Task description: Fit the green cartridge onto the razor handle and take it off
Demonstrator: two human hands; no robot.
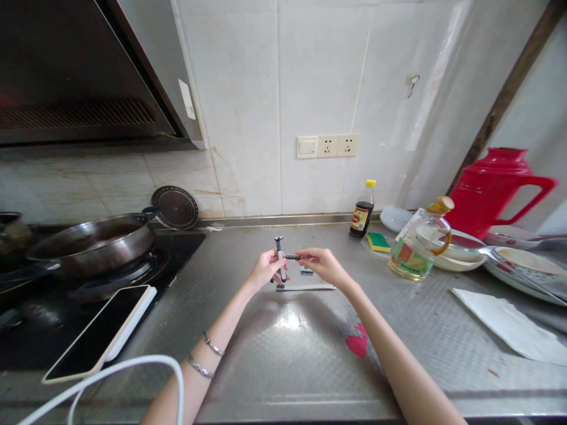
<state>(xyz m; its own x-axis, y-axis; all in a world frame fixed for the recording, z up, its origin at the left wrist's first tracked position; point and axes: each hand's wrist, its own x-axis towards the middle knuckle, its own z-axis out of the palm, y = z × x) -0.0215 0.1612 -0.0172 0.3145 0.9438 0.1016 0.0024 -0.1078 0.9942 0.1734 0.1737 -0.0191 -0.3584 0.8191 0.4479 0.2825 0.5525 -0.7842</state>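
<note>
My left hand point(264, 269) grips a grey and black razor handle point(280, 260), held upright with its narrow forked top pointing up. From the right, my right hand point(325, 264) pinches a small dark strip-shaped piece point(293, 257), which reaches close to the handle; whether the two touch I cannot tell. Beneath the hands, a white toothbrush point(310, 287) with dark bristles lies across the steel counter point(283, 366). A small flat item point(306, 270) lies behind it, partly covered by my right hand.
On the left, a phone point(100, 336) with a white cable point(146, 359) lies by the hob, where a pan point(95, 242) stands. To the right are a soy sauce bottle point(362, 212), a sponge point(378, 242), an oil jug point(416, 248), dishes, a red thermos point(489, 192) and white paper point(509, 321).
</note>
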